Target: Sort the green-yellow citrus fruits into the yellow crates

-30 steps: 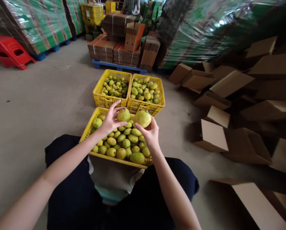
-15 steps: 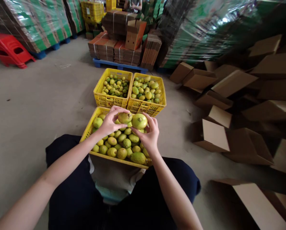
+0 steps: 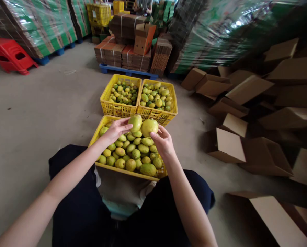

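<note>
Between the fingers and thumb of my left hand (image 3: 116,130) is a yellow-green lemon (image 3: 135,122). My right hand (image 3: 165,141) grips a second, rounder lemon (image 3: 148,128) just beside it, thumb on the near side. Both are held up over a yellow plastic crate (image 3: 125,172) between my knees. Many green and yellow lemons (image 3: 131,165) fill that crate. Just beyond it stand two more yellow crates, the left one (image 3: 117,109) with smaller lemons and the right one (image 3: 157,117) with larger ones.
Open cardboard boxes (image 3: 230,145) lie heaped on the right. Bundled flat cartons (image 3: 111,53) sit on a blue pallet (image 3: 127,72) ahead. A red stool (image 3: 11,56) is at the left, near plastic-wrapped green stacks (image 3: 53,27).
Both lemons have been turned in my fingers and now show other sides. My left hand has shifted slightly left, its fingers now more behind its lemon.
</note>
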Demonstrator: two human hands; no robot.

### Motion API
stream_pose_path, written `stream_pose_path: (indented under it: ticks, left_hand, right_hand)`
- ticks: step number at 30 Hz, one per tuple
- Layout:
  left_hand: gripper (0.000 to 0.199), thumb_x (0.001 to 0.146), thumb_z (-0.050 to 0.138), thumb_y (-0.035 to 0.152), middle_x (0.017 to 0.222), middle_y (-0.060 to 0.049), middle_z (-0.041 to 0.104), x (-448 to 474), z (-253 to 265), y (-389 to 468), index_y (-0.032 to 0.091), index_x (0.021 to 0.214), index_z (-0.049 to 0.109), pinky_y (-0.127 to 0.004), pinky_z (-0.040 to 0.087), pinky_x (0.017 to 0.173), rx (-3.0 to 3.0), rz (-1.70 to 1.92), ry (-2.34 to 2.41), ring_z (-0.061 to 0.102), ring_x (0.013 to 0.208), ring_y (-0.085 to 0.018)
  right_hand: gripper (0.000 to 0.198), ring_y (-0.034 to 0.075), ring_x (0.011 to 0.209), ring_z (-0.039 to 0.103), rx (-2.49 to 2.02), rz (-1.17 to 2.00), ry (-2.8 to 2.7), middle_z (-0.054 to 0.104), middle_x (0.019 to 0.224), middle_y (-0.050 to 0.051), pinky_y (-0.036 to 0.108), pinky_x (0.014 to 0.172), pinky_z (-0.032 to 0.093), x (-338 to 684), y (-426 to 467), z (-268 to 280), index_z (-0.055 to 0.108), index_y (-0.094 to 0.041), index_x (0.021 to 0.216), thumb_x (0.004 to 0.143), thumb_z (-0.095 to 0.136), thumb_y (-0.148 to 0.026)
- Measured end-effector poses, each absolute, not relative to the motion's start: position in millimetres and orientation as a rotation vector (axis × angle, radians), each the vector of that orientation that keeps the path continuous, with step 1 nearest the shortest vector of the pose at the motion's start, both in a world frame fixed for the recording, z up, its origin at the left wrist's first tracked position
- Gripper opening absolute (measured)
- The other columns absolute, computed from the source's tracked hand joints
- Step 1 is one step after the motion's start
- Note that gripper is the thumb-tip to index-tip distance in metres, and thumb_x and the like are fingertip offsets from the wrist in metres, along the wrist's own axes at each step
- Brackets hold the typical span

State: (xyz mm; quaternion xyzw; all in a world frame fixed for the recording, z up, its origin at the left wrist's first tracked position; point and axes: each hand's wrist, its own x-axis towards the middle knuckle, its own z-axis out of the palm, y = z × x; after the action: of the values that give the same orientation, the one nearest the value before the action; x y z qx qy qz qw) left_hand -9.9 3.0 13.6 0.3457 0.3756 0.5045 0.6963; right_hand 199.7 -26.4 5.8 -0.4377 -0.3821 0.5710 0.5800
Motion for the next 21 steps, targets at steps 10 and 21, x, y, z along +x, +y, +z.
stream_pose_path:
  ticks: [10, 21]
  left_hand:
    - [0.015, 0.083, 0.079, 0.022, 0.090, -0.004, 0.074, -2.7, 8.8, 1.8, 0.016, 0.086, 0.066, -0.036, 0.060, 0.095, 0.590, 1.099, 0.908, 0.074, 0.096, -0.019]
    - [0.034, 0.080, 0.082, 0.040, 0.085, -0.007, 0.077, 10.1, 5.4, -11.4, 0.017, 0.102, 0.070, -0.037, 0.060, 0.081, 0.774, 0.814, 1.047, 0.075, 0.076, -0.023]
  right_hand:
    - [0.039, 0.023, 0.073, 0.072, -1.073, 1.512, -0.658, 0.075, 0.078, 0.001, 0.037, 0.072, 0.061, 203.4, -15.8, -8.8, 0.068, -0.025, 0.084, 0.061, 0.083, -0.052]
    - [0.045, 0.014, 0.048, 0.058, -1.123, 1.666, -0.813, 0.072, 0.071, 0.001, 0.026, 0.044, 0.045, 183.7, -26.7, -8.5, 0.063, -0.023, 0.089, 0.072, 0.075, -0.063]
